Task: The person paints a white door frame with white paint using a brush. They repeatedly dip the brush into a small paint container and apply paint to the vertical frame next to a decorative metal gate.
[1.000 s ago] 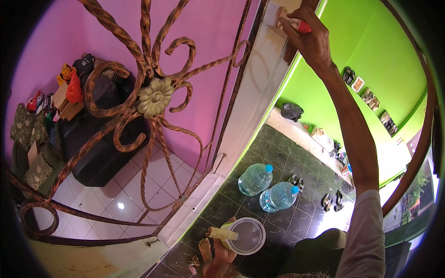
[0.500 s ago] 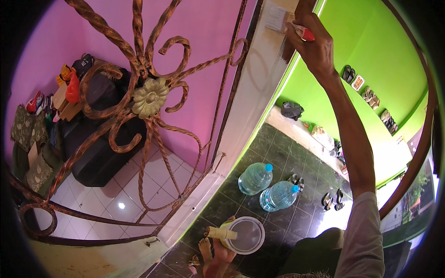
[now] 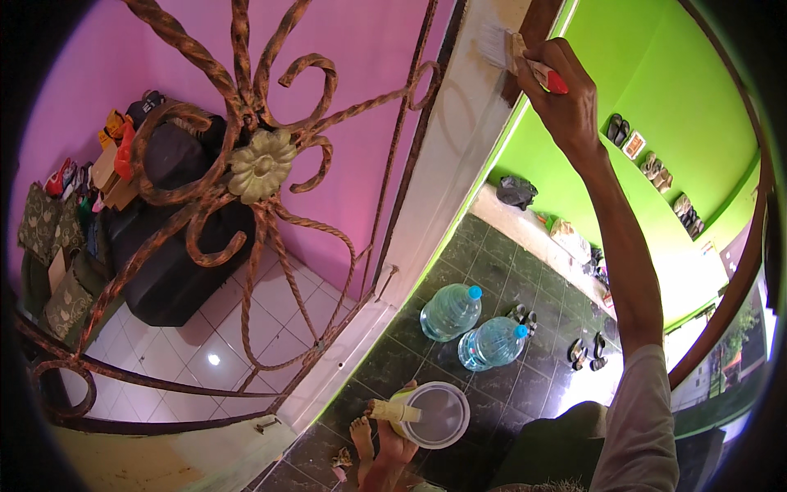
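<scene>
My right hand [image 3: 566, 102] is closed around a paintbrush [image 3: 544, 74] with pale bristles and a red-ended handle. Its bristles lie against the upper part of a whitish window post [image 3: 434, 156], where bare tan patches show. Low in the view, my left hand [image 3: 397, 444] holds a round white tub [image 3: 467, 414] from its left side and below; most of its fingers are hidden by the tub. Greyish-white liquid sits inside. A flat wooden piece [image 3: 389, 412], which looks like a wide brush, rests across the tub's left rim.
A twisted metal grille [image 3: 246, 107] with a gold flower fills the left side. Beyond it are a black couch-like object [image 3: 172, 279] and piled cloth. Two blue-capped water bottles [image 3: 451, 312] stand on dark tiles, with sandals [image 3: 578, 354] nearby. More footwear lines a green ledge.
My right hand has shifted slightly down and to the right with the paintbrush, and the bristles now show more fully. My left hand and the tub have stayed nearly still.
</scene>
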Action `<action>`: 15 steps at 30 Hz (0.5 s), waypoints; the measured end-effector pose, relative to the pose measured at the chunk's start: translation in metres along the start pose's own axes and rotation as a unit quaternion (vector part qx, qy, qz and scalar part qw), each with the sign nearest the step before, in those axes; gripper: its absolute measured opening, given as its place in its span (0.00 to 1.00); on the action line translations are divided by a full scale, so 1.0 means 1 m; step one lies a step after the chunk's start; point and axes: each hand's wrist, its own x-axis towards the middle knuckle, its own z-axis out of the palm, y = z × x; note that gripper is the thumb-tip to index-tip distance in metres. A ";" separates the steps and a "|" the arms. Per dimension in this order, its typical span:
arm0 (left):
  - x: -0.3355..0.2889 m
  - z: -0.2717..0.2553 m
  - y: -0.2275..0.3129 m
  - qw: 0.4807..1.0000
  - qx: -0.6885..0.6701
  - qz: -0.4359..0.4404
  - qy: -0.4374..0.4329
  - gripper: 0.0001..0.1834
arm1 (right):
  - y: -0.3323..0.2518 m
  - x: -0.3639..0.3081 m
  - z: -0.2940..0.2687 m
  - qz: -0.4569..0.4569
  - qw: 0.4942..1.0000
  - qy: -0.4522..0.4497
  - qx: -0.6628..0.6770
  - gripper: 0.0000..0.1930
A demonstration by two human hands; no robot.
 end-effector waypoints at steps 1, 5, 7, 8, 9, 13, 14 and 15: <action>0.001 0.000 -0.001 1.000 -0.007 0.001 0.006 0.46 | -0.004 0.003 -0.005 -0.021 1.000 -0.014 -0.007 0.08; -0.001 0.000 0.001 0.999 0.018 0.005 0.031 0.46 | -0.002 0.005 -0.023 -0.148 0.984 -0.084 -0.055 0.12; 0.000 0.001 0.003 1.000 0.003 0.003 0.022 0.46 | 0.007 0.004 -0.028 -0.219 0.964 -0.134 -0.072 0.15; 0.001 0.001 0.004 1.000 -0.004 0.001 0.016 0.46 | 0.010 0.005 -0.031 -0.247 0.953 -0.162 -0.069 0.16; 0.003 0.001 0.003 1.000 -0.006 -0.002 0.013 0.46 | 0.012 0.006 -0.034 -0.273 0.941 -0.190 -0.067 0.16; 0.003 -0.002 0.000 1.000 -0.005 -0.006 0.001 0.46 | 0.022 0.001 -0.038 -0.219 0.931 -0.274 -0.100 0.17; 0.003 -0.003 0.000 1.000 -0.004 -0.005 -0.002 0.46 | 0.015 0.007 -0.039 -0.213 0.929 -0.287 -0.098 0.16; 0.002 -0.005 0.000 1.000 -0.013 -0.001 -0.006 0.46 | 0.009 0.011 -0.038 -0.206 0.927 -0.299 -0.095 0.16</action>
